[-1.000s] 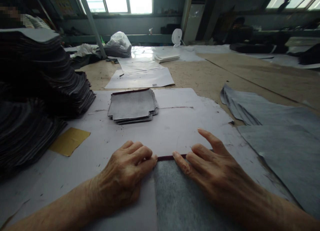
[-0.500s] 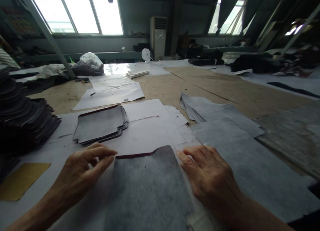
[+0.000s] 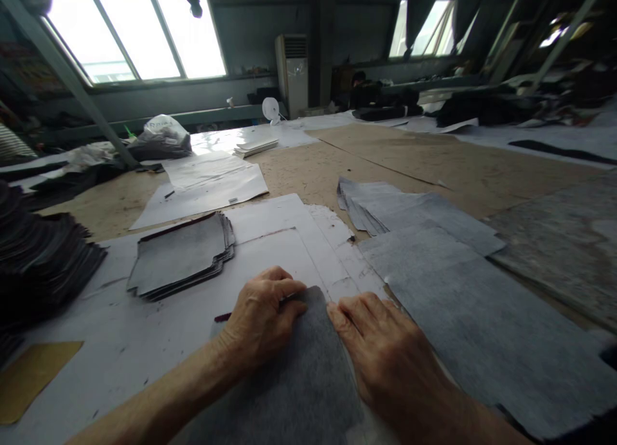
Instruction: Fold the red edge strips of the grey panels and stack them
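Left grip [image 3: 263, 313] on fabric [image 3: 299, 381], lettered bag [image 3: 166, 136] beyond

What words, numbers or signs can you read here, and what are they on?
None can be read for certain.
Plastic bag: dark letters, too small and blurred to read.
Poster-like sheet on the left: reddish and yellowish patches, too blurred to tell any words.
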### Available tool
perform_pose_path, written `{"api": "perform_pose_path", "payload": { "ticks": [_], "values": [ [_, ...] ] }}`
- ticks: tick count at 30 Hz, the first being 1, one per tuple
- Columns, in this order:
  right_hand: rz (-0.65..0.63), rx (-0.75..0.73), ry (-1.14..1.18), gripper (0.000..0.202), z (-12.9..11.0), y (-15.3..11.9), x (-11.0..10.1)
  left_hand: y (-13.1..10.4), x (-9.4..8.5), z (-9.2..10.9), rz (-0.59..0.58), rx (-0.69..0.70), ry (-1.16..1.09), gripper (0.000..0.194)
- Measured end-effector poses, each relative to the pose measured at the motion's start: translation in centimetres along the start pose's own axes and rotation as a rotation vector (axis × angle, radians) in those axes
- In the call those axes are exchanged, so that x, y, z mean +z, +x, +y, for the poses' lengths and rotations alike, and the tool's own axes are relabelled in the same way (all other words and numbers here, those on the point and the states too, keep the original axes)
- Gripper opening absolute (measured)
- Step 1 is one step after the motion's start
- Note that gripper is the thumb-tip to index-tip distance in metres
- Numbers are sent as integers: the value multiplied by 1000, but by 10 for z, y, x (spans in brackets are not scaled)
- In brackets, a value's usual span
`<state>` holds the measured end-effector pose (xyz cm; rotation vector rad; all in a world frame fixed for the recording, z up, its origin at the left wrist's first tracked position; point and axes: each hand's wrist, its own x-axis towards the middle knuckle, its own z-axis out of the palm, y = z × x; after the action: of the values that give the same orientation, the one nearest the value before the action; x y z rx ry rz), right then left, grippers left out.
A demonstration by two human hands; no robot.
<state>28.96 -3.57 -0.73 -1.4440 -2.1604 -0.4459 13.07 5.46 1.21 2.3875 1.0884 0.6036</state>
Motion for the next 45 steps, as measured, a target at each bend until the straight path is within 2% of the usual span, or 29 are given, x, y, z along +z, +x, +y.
{"api": "perform_pose_path", "payload": {
  "ticks": [3, 9, 15, 20, 25, 28, 34, 37, 45],
  "values": [
    [-3, 10, -28, 38, 1, 0, 1, -4, 8, -2, 61, 58, 11, 21],
    [-165, 21, -36, 43, 3, 6, 2, -12, 13, -8, 115, 288, 111, 28],
    [-215, 73, 15, 45, 5, 4, 4, -13, 15, -15, 75, 425, 141, 34],
    [-185, 81, 43, 49, 6, 4, 4, -13, 14, -14, -3, 442, 220, 35],
    [-49, 138, 244, 34, 12, 3, 4, -13, 12, -8, -40, 455, 265, 36],
    [-3, 161, 288, 35, 15, 2, 4, -12, 12, -6, -63, 461, 277, 38],
    [-88, 62, 62, 42, 7, 5, 6, -11, 13, -6, -65, 430, 251, 34],
    [-124, 23, -20, 43, 5, 7, 5, -14, 11, -9, -83, 424, 214, 40],
    [-169, 15, -55, 50, 7, 6, 3, -28, -3, -24, -80, 452, 175, 53]
  ]
}}
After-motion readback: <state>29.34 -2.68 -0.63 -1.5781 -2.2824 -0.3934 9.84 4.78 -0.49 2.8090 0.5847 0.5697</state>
